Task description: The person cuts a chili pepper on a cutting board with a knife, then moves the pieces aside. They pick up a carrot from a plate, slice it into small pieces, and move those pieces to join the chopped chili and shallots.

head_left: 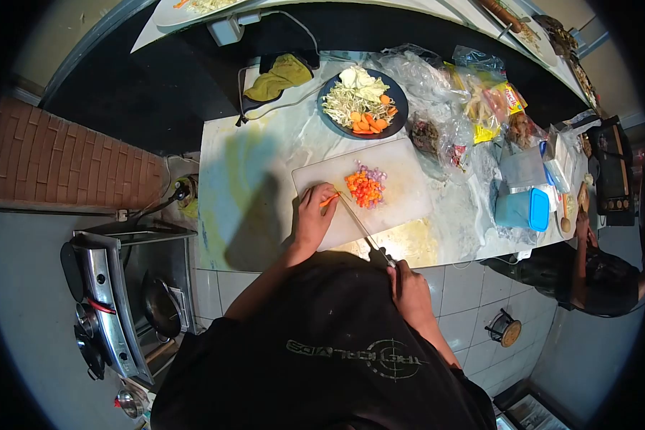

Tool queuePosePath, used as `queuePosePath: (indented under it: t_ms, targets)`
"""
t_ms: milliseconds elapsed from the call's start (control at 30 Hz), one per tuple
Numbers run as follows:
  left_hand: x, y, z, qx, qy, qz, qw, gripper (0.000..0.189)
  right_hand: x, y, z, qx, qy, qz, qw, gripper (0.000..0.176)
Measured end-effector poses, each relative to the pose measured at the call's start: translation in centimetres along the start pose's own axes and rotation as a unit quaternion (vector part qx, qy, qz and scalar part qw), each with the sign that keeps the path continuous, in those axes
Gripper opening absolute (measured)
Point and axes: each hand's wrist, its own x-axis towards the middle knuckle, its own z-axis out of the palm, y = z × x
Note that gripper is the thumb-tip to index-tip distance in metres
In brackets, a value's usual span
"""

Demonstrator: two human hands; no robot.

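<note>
Left hand [314, 221] pinches carrot [330, 200]; right hand [413, 292], curled, grips knife [358, 220], partly hiding its handle. Plate [401, 104], bags [424, 80] crowd beyond board [407, 199].

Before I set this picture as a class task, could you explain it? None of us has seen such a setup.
There is no machine here: one person works with two bare hands. The single picture comes from a camera worn on their head, looking forward and down. The left hand holds an orange strip on a cutting board; the right hand grips a knife. Beside the blade lie chopped orange pieces and purple bits. Beyond the board are a dark plate of vegetables and, to its right, plastic bags.
</note>
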Motion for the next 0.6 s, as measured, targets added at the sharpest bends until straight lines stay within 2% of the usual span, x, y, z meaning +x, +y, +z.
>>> queuePosePath:
  t_ms: [67, 400, 467, 600]
  targets:
    - [0.0, 0.1, 0.0, -0.004, 0.007, -0.027, 1.000, 0.026, 0.0, -0.2, 0.0, -0.004, -0.002, 0.003, 1.000, 0.024]
    - [-0.3, 0.1, 0.1, -0.022, -0.006, -0.019, 1.000, 0.025, -0.4, -1.2, -0.4, -0.056, -0.010, 0.044, 0.997, 0.027]
    - [-0.4, -0.1, 0.2, -0.002, -0.006, 0.016, 1.000, 0.023, -0.5, -1.4, -0.5, -0.066, -0.014, 0.053, 0.996, 0.028]
    - [-0.6, -0.5, 0.2, 0.011, -0.013, 0.020, 1.000, 0.023, -0.2, -2.2, -1.4, -0.084, -0.053, 0.067, 0.993, 0.029]
